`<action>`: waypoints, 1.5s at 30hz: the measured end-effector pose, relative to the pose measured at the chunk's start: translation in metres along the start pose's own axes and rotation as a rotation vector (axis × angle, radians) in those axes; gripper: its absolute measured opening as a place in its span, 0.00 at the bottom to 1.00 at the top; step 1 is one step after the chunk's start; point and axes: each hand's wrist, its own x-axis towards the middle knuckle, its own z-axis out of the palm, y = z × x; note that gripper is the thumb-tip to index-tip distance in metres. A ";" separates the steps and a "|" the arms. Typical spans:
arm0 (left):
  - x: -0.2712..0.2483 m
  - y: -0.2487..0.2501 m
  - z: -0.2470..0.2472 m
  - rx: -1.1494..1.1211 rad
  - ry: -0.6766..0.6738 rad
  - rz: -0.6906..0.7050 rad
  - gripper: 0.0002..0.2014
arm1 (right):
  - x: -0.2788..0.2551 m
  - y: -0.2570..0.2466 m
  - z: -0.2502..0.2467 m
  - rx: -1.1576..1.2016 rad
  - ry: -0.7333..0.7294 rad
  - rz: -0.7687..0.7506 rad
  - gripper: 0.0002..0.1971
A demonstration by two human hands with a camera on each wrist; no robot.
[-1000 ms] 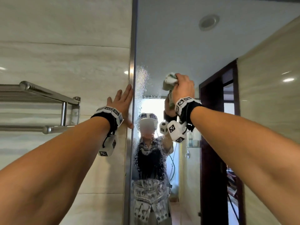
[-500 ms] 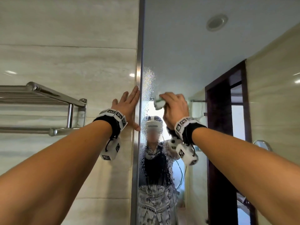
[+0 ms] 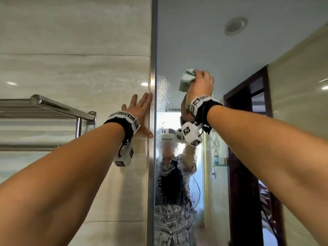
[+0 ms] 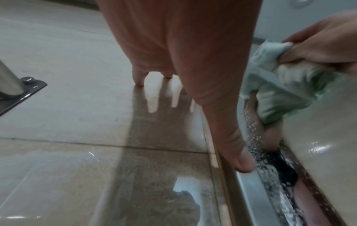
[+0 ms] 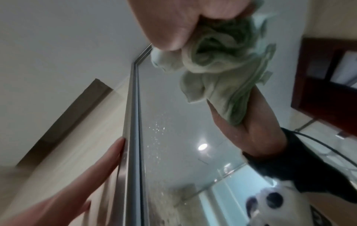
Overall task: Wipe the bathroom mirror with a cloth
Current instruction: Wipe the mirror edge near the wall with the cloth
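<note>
A large wall mirror (image 3: pixel 204 50) with a metal frame strip (image 3: pixel 153 68) fills the right half of the head view. Water droplets (image 3: pixel 163 93) speckle the glass beside the frame. My right hand (image 3: pixel 200 84) grips a bunched pale green cloth (image 3: pixel 186 79) and presses it on the glass, up and right of the droplets. The cloth (image 5: pixel 222 76) is crumpled under the fingers in the right wrist view, and the cloth (image 4: pixel 280 85) also shows at the right of the left wrist view. My left hand (image 3: pixel 140 110) lies flat on the tiled wall (image 3: pixel 71 77), fingers straight, thumb (image 4: pixel 237 156) at the frame.
A chrome towel rack (image 3: pixel 44 109) juts from the wall at the left, its bracket (image 4: pixel 19 90) near my left hand. The mirror reflects a dark wooden door frame (image 3: pixel 245 139), a ceiling light (image 3: pixel 235 26) and the person.
My right hand with the cloth dropped to the droplet patch half a second ago and has now swept back up and to the right. The left hand stays on the wall.
</note>
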 end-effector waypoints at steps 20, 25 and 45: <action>0.004 -0.010 0.007 -0.032 0.035 0.038 0.80 | 0.026 -0.037 0.053 -0.116 -0.207 -0.443 0.26; 0.002 -0.006 0.006 0.011 0.053 0.001 0.80 | -0.022 -0.016 0.050 -0.076 -0.212 -0.493 0.26; -0.083 0.034 0.066 -0.020 0.019 -0.043 0.73 | -0.134 0.047 -0.023 -0.050 -0.282 -0.293 0.23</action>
